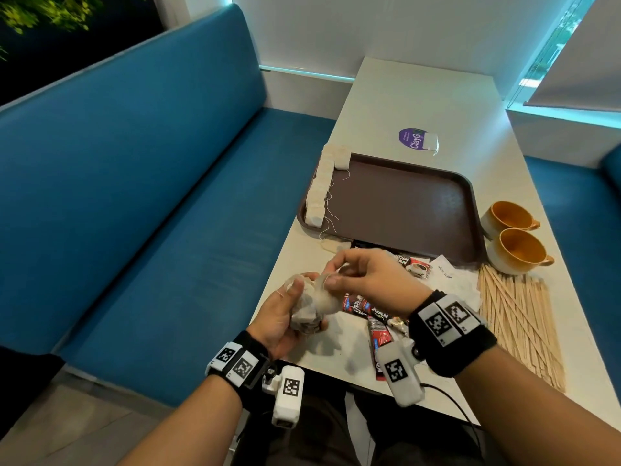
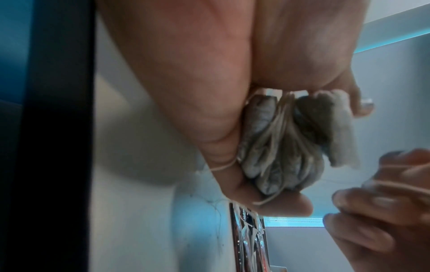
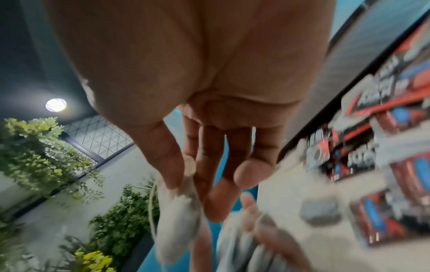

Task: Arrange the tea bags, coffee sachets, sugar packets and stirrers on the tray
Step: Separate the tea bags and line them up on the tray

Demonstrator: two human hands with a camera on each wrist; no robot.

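Note:
My left hand (image 1: 289, 311) grips a bunch of tea bags (image 1: 307, 314) over the table's near left edge; the bunch (image 2: 286, 147) shows tangled strings in the left wrist view. My right hand (image 1: 339, 277) pinches one tea bag (image 3: 179, 217) by thumb and forefinger, just above the bunch. A brown tray (image 1: 403, 203) lies beyond, with a row of tea bags (image 1: 321, 186) along its left rim. Red and black coffee sachets (image 1: 379, 326) lie under my right wrist. White sugar packets (image 1: 447, 274) and a spread of wooden stirrers (image 1: 517, 317) lie to the right.
Two yellow-lined cups (image 1: 514, 237) stand right of the tray. A purple round sticker (image 1: 411, 138) with a lone tea bag (image 1: 430, 142) on it sits behind the tray. A blue bench (image 1: 151, 196) runs along the table's left side.

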